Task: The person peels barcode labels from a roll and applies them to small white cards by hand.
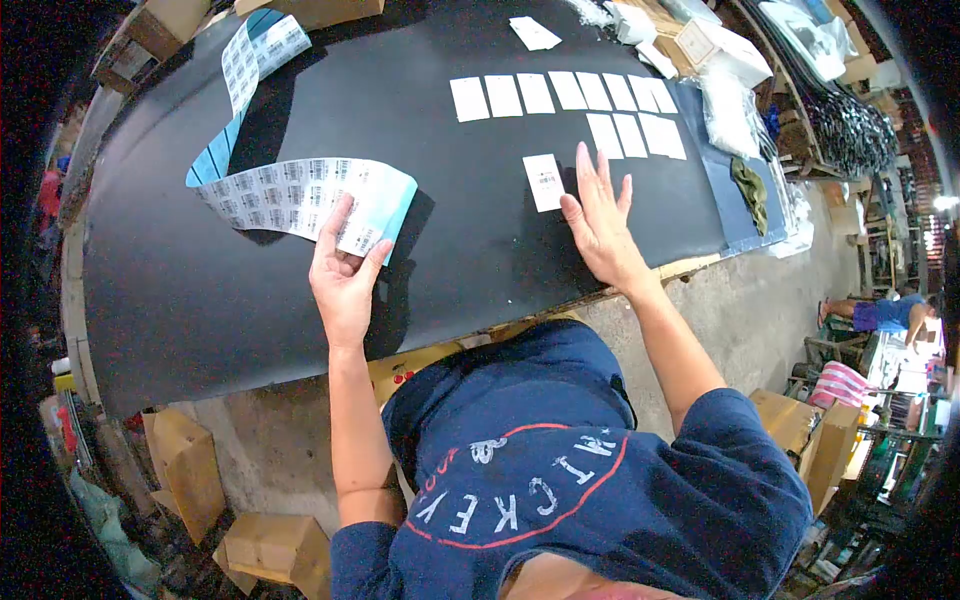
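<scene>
My left hand (345, 270) grips the near end of a long strip of barcode labels (290, 190), thumb and fingers pinching its edge. The strip has a light-blue backing and curls away to the far left of the black table. My right hand (603, 225) has its fingers spread over the table and holds nothing. Just left of its thumb lies a white card (544, 183) with small print on it. Beyond are two rows of white cards, a longer far row (535, 94) and a shorter near row (629, 136).
A small pile of cards (535, 34) lies at the table's far side. White boxes and plastic bags (730, 110) crowd the right corner, near a green cloth (748, 196). Cardboard boxes (275, 548) stand on the floor. Another person (885, 314) is at the far right.
</scene>
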